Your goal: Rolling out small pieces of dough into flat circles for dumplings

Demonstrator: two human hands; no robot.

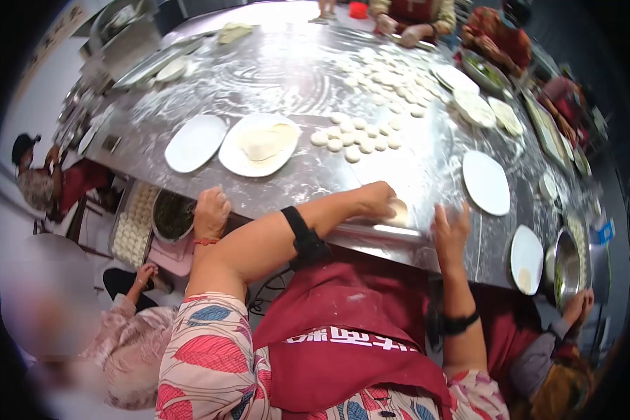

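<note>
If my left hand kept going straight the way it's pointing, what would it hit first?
Probably the flat, round, pale dough piece, right at your left hand's fingertips. Beyond it, roughly in line, is your open right hand, though its height above the table is unclear.

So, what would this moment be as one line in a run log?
left hand: holds dough round | right hand: open, blurred | on table: dough pieces, white plates

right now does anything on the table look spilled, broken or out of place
Nothing stands out as damaged or tipped over. White powder is streaked across the metal table, a bit like a spill, but with dough rounds lying there it's probably just dusting.
</note>
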